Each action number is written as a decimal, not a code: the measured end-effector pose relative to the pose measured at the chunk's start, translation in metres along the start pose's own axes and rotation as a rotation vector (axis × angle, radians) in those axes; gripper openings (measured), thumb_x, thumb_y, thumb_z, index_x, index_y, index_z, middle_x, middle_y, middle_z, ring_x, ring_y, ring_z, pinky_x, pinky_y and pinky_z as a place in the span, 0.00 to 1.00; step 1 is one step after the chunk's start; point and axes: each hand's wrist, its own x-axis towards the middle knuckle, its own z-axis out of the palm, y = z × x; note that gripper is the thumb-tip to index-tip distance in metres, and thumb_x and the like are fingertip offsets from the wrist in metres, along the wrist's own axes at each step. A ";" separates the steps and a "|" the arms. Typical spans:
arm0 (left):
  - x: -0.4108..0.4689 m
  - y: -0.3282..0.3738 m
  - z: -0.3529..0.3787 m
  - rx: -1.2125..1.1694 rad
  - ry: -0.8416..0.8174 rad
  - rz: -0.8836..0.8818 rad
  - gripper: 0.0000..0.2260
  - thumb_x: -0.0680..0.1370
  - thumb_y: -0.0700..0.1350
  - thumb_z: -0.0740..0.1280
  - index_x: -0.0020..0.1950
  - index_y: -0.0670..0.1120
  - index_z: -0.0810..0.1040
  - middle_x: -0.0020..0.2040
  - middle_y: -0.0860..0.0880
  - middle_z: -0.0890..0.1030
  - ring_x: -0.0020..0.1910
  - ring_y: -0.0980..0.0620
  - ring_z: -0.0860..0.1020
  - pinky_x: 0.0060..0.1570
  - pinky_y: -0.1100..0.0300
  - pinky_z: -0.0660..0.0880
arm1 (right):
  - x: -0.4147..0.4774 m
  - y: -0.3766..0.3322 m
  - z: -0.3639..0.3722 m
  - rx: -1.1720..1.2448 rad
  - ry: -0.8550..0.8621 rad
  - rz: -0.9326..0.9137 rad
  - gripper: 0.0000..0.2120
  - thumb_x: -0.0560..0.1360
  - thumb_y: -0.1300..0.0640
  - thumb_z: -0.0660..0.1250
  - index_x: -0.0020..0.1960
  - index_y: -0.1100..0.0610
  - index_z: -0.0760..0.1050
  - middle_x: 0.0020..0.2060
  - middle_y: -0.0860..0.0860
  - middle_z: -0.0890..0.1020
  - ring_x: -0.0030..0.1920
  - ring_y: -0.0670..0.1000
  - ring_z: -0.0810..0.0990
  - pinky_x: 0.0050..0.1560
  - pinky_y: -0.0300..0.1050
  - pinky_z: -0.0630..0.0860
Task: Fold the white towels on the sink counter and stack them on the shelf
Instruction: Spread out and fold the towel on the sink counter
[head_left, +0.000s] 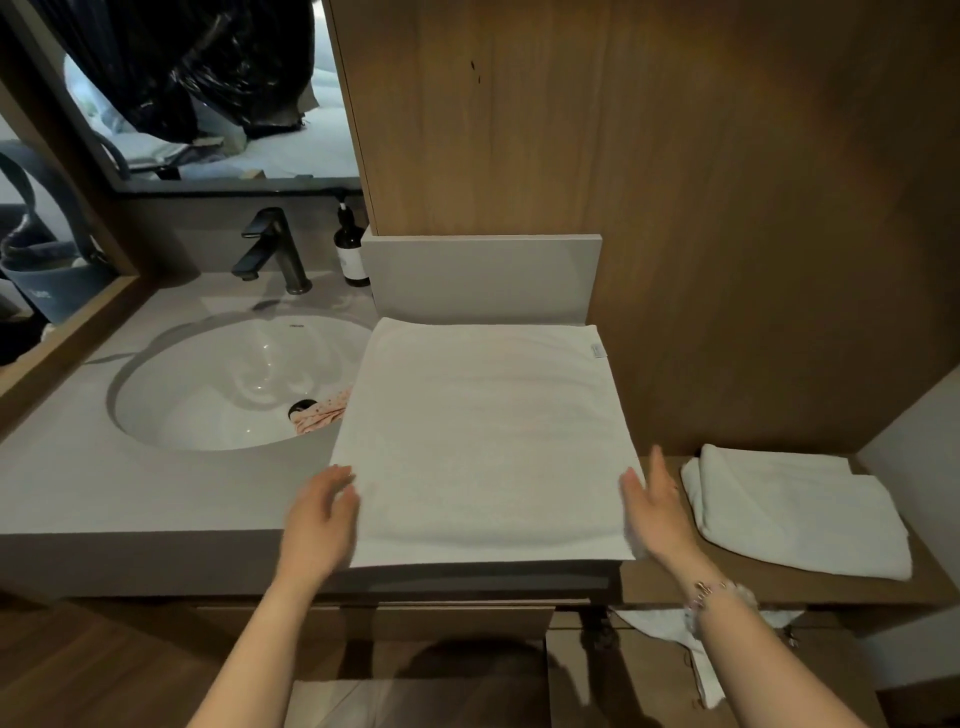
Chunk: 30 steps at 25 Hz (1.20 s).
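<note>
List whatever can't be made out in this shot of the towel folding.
All in the head view.
Bottle label: too small to read.
Towel tag: too small to read.
Pink cloth in the sink: partly covered by the spread towel.
White cloth below the shelf: partly hidden by shelf and forearm.
Right hand: blur hides whether it touches the towel.

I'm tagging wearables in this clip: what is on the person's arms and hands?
No sleeves or gloves show on either arm. The left hand wears nothing visible. The right hand has a bracelet of pinkish and pale beads at its wrist.
</note>
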 end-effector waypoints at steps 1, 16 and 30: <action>-0.007 -0.006 -0.011 -0.099 0.152 -0.064 0.13 0.80 0.42 0.61 0.64 0.45 0.73 0.65 0.46 0.73 0.66 0.45 0.70 0.62 0.52 0.67 | -0.007 0.008 -0.002 0.144 0.066 0.065 0.28 0.81 0.47 0.53 0.77 0.51 0.47 0.68 0.54 0.69 0.66 0.56 0.70 0.63 0.53 0.68; -0.041 -0.026 -0.025 -0.475 0.003 -0.414 0.04 0.75 0.37 0.68 0.49 0.43 0.79 0.43 0.42 0.81 0.42 0.48 0.79 0.42 0.61 0.74 | -0.042 0.039 -0.007 0.482 0.140 0.099 0.13 0.74 0.67 0.67 0.34 0.59 0.68 0.26 0.52 0.71 0.34 0.53 0.75 0.44 0.44 0.75; -0.007 0.007 -0.052 -0.499 -0.146 -0.189 0.16 0.73 0.33 0.68 0.55 0.49 0.78 0.50 0.47 0.83 0.51 0.51 0.79 0.58 0.55 0.72 | -0.018 -0.010 -0.064 0.589 -0.225 -0.048 0.38 0.47 0.46 0.83 0.54 0.55 0.79 0.44 0.50 0.86 0.46 0.45 0.84 0.41 0.32 0.78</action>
